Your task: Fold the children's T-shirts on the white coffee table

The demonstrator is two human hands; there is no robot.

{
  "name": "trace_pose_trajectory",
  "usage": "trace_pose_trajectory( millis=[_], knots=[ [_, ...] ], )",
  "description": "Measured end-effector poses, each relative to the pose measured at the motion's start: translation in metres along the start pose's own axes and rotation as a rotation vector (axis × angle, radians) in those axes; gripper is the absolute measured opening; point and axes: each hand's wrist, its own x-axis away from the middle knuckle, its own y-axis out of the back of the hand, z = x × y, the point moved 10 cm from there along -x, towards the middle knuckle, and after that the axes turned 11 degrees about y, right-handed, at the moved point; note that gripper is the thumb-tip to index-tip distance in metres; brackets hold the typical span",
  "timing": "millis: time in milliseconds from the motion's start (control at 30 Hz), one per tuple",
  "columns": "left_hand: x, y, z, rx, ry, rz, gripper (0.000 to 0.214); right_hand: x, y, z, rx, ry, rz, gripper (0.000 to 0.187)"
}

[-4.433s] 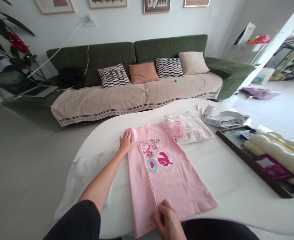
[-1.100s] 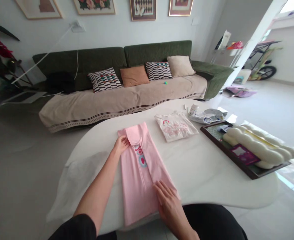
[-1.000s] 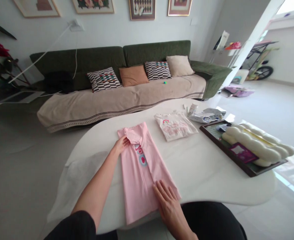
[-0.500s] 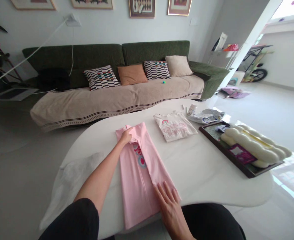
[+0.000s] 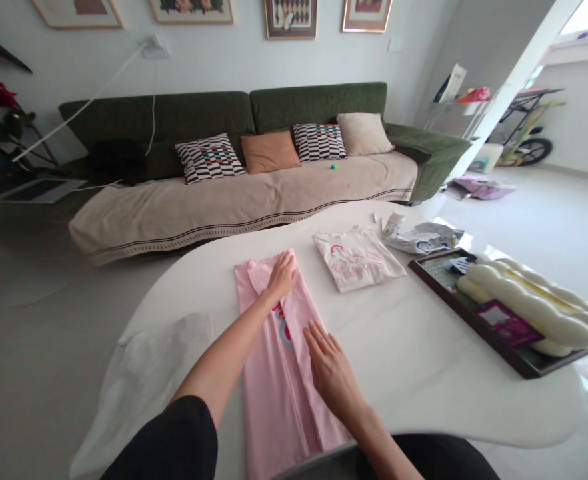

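A pink shirt (image 5: pixel 269 393) with a red and blue print lies on the white table, its sides folded in to a long narrow shape. Over its far right corner, near the collar, rests my left hand (image 5: pixel 281 276), fingers stretched forward on the fabric. My right hand (image 5: pixel 331 367) lies along the shirt's right folded edge, fingers straight and held flat. The print is partly covered by the folded side and my left arm. A folded white shirt (image 5: pixel 359 260) with a small rainbow and pink lettering sits farther back to the right.
On the right of the table (image 5: pixel 389 360) is a dark tray (image 5: pixel 474 323) holding a puffy cream item (image 5: pixel 539 300) and a purple card. A crumpled packet (image 5: pixel 427 239) lies behind it. Clear plastic (image 5: pixel 159 373) lies at the left edge. A green sofa (image 5: pixel 319 100) stands beyond.
My left hand has moved right across the collar to the shirt's far right corner. My right hand has slid forward along the right edge from near the hem.
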Motion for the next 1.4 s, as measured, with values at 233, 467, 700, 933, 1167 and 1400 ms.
trace_pose_trajectory(
  millis=[233,467,700,933,1167,1400],
  knots=[
    [-0.014,-0.064,0.01,-0.136,0.126,0.247,0.072,0.003,-0.045,-0.032,-0.009,-0.16,0.106,0.053],
    [-0.034,-0.066,0.014,-0.167,0.126,0.247,0.078,0.039,-0.039,-0.013,0.02,-0.2,0.134,0.06],
    [-0.046,-0.062,0.015,-0.147,0.1,0.363,0.06,0.108,-0.044,0.022,0.088,-0.131,0.161,0.055],
    [0.013,-0.006,0.018,-0.116,0.043,0.151,0.052,0.056,-0.014,0.014,-0.021,-0.108,0.178,0.051],
    [0.062,-0.013,0.051,-0.085,0.21,0.187,0.059,-0.042,-0.016,0.001,-0.053,-0.067,0.135,0.035],
    [0.056,-0.01,0.048,-0.104,0.204,0.187,0.059,0.046,-0.032,0.052,-0.121,-0.015,0.199,0.062]
  ],
)
